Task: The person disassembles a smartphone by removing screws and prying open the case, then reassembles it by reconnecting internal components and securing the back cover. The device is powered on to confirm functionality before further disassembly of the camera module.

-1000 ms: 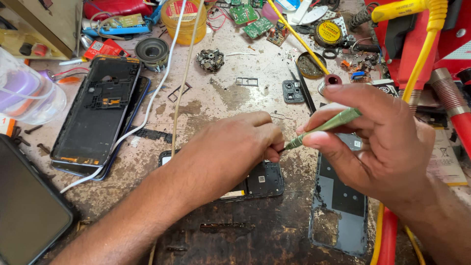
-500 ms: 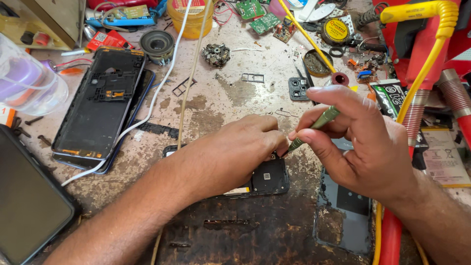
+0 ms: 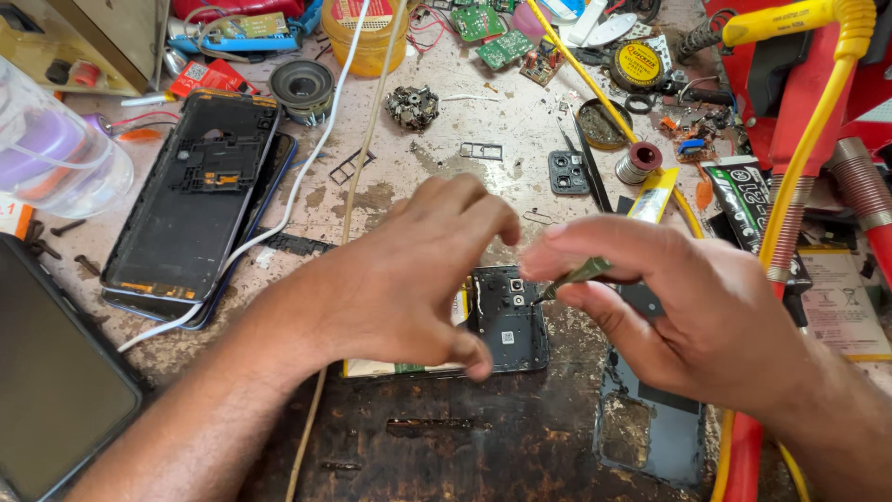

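Head view: opened phone body lies on the stained bench at centre. Left hand pins its near edge, thumb down, fingers arched clear to expose the camera area. Right hand pinches a green-handled tool, tip on that area. Beyond the phone: round yellow tin; black-and-green tube to its right.
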Action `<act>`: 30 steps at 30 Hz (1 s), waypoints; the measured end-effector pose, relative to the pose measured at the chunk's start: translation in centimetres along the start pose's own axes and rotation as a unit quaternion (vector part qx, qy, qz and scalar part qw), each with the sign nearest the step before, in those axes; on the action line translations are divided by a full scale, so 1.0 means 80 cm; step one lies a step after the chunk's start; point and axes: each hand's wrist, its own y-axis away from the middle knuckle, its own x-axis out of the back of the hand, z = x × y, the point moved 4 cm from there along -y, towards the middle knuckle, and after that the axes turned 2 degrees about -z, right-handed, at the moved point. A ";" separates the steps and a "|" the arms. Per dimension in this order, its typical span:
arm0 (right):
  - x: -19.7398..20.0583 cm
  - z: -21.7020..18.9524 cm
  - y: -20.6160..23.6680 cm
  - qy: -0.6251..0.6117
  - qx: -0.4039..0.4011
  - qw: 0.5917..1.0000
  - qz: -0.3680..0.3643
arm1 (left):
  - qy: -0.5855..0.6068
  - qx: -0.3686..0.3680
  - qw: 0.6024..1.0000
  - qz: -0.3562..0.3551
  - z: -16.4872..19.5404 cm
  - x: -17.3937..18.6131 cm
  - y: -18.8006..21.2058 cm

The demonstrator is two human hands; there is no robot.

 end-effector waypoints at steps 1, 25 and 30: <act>0.003 -0.003 -0.002 0.060 -0.009 0.998 0.013 | -0.018 0.033 0.999 -0.029 -0.003 0.000 0.000; 0.001 0.010 -0.006 0.206 -0.194 0.951 -0.127 | 0.079 0.176 0.976 -0.100 -0.010 -0.003 -0.003; 0.003 -0.002 -0.009 0.046 -0.063 0.997 -0.007 | 0.079 0.212 0.967 -0.117 -0.010 -0.005 -0.002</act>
